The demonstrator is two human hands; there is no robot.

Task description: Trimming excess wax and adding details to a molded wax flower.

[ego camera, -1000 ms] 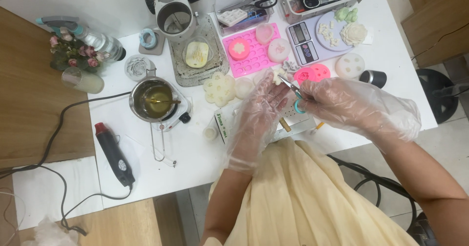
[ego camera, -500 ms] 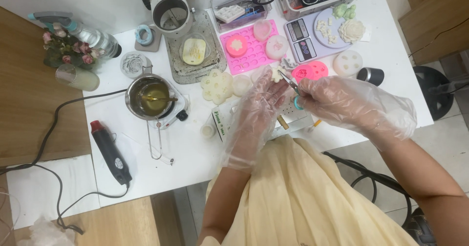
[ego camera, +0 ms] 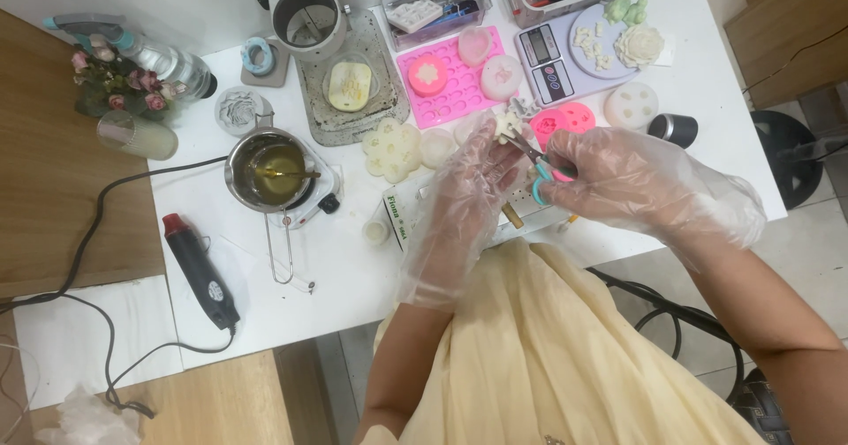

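Both my hands wear clear plastic gloves over a white table. My left hand holds a small white wax flower at its fingertips. My right hand grips small scissors with teal handles, their blades pointing up-left at the flower. The hands meet just in front of a pink silicone mould sheet.
A metal pot of yellow liquid sits on a small hot plate. A black heat gun lies at the left with its cable. A digital scale, moulds, a steel cup, a spray bottle and dried flowers line the far side.
The view has shifted slightly. My hands stay together with the scissors at the wax flower; the rest of the table is unchanged.
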